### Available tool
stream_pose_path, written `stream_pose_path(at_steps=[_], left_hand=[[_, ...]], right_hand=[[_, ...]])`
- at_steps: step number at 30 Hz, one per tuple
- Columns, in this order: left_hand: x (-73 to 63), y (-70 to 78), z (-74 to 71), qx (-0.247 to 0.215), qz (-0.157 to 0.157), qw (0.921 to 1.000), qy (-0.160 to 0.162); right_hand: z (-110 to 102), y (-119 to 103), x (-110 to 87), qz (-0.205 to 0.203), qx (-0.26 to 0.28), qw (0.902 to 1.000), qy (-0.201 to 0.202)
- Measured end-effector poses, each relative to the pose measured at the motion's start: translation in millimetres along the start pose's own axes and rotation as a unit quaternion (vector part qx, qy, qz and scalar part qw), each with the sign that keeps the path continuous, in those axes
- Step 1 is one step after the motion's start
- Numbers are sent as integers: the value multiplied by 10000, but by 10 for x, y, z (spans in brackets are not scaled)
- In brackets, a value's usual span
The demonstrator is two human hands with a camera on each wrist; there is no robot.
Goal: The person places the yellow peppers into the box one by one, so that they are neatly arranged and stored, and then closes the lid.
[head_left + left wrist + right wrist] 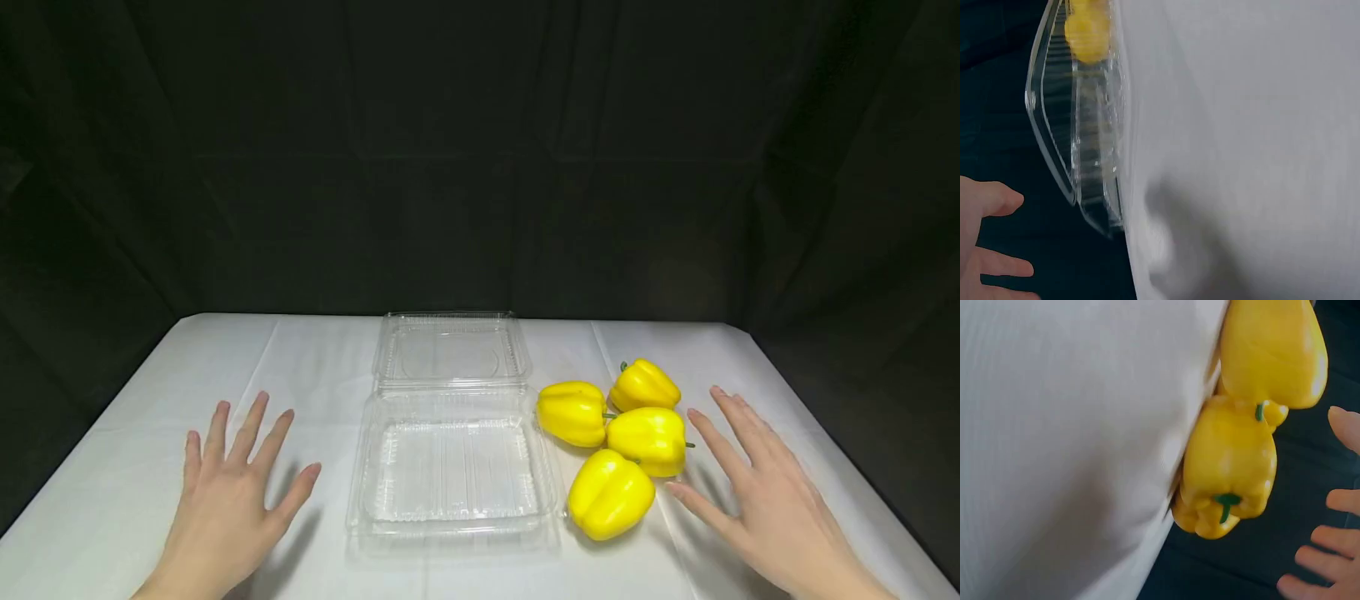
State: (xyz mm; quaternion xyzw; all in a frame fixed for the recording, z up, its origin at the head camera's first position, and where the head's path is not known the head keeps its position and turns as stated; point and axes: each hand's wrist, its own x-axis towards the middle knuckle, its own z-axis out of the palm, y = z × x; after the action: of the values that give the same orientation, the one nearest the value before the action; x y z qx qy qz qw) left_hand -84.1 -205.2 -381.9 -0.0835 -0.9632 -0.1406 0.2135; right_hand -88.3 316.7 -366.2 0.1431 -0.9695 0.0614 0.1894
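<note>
My left hand (pixel 228 492), fingers spread, hovers over the white table to the left of a clear plastic clamshell container. The container's base (pixel 457 479) faces me, and its raised lid (pixel 450 350) lies folded back behind it. Several yellow bell peppers with green stems cluster to the right of the base; the nearest bell pepper (pixel 611 494) sits closest to the front edge. Fingers spread and holding nothing, my right hand (pixel 776 500) is just right of the cluster. In the right wrist view, its fingertips point toward a bell pepper (pixel 1232 459).
A white cloth (pixel 97 492) covers the table, with shadows under both hands. Dark curtains (pixel 480 167) hang behind the table and at both sides. The container rim stands close beside the leftmost bell pepper (pixel 572 412).
</note>
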Motion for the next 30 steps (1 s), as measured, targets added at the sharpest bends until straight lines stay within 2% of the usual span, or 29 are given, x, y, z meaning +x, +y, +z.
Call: stream_pose_path(at_steps=[7,16,22,26,30], left_hand=[[-34,129,89,-595,115,9980,156],[-65,251,71,-1063,-492,9913,-605],[-80,290,92,-1280,-608,9871,-745],[-80,321,118,-1709,-705,9788,-883],[-71,354,146,-2323,-888,9627,-1064]], right_hand=[[44,-133,3,-223,605,9977,185],[112,-191,50,-719,971,9922,289],[169,-206,88,-1035,1569,9822,59],[203,-207,127,-1490,1952,9693,104],[249,-209,153,-1839,2228,9573,104]])
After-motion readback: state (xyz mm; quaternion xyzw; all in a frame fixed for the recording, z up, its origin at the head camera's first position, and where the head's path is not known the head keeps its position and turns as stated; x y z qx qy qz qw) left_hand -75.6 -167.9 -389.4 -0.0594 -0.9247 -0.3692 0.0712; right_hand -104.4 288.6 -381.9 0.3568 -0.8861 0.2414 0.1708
